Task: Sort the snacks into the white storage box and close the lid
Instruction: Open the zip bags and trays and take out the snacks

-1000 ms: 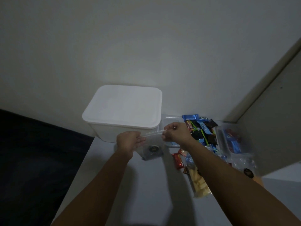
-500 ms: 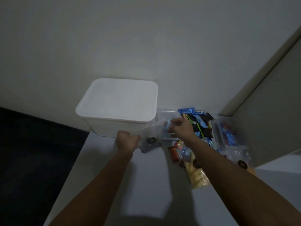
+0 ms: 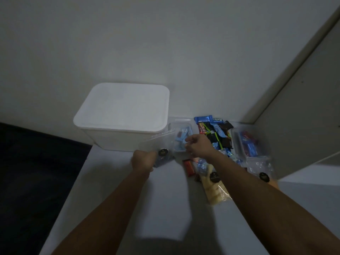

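Observation:
The white storage box (image 3: 117,138) stands at the back of the table with its white lid (image 3: 123,105) on. My left hand (image 3: 143,160) grips a clear zip bag with a round black label (image 3: 162,150) just in front of the box's right corner. My right hand (image 3: 198,146) hovers over a clear tub of blue-wrapped snacks (image 3: 181,137), fingers curled; whether it holds anything is unclear. To the right lies a pile of blue and dark snack bars (image 3: 215,131), with a red bar (image 3: 189,167) and a bag of pale yellow sticks (image 3: 215,190) nearer me.
Another clear tub with red and blue packets (image 3: 248,144) and a clear labelled bag (image 3: 261,168) sit against a grey panel (image 3: 303,116) on the right. The white table (image 3: 119,208) ends on the left, where the floor is dark. A wall rises behind the box.
My right hand let go of the clear bag's top and moved right, over the snack tub. My left hand kept the bag and lowered it toward the table.

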`<state>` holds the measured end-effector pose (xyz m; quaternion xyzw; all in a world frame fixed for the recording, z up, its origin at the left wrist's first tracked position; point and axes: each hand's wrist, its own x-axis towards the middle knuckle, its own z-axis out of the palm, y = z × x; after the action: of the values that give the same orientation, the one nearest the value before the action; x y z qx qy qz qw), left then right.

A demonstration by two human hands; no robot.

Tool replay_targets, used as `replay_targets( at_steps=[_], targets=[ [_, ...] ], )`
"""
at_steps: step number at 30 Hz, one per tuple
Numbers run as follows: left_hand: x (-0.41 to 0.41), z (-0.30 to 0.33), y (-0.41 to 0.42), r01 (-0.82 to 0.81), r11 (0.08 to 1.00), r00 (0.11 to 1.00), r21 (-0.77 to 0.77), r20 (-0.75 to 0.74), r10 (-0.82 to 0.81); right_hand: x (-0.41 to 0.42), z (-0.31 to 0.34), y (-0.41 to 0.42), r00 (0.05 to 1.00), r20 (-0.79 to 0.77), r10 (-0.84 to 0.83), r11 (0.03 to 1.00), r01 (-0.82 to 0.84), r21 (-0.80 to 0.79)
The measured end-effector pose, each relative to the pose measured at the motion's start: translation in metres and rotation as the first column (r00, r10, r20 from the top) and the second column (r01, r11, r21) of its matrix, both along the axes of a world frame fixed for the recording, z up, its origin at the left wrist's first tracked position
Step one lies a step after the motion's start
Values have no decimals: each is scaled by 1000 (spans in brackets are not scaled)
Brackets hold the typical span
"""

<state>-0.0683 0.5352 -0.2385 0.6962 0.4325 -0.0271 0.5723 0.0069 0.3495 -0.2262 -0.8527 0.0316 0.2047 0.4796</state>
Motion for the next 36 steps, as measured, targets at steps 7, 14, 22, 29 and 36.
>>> replay_targets(
  at_steps=[7,14,22,29,36],
  targets=[
    [3,3,-40,289,942,955,-174,-19,-296,-4,-8,-53,1000,12,-6,973,8,-231],
    [13,0,-101,482,828,859,-286,-34,-511,-19,-27,-101,988,116,-100,885,141,-443],
    [5,-12,-134,484,745,814,-459,-76,-576,-34,-42,-122,988,-9,-152,914,137,-383],
    [-1,-8,-120,416,742,864,-525,-25,-503,-42,-30,-119,970,-92,-227,971,219,-93],
    [-1,3,-100,372,848,925,-379,75,-372,-48,6,-110,978,-179,-109,983,133,129]
  ],
)
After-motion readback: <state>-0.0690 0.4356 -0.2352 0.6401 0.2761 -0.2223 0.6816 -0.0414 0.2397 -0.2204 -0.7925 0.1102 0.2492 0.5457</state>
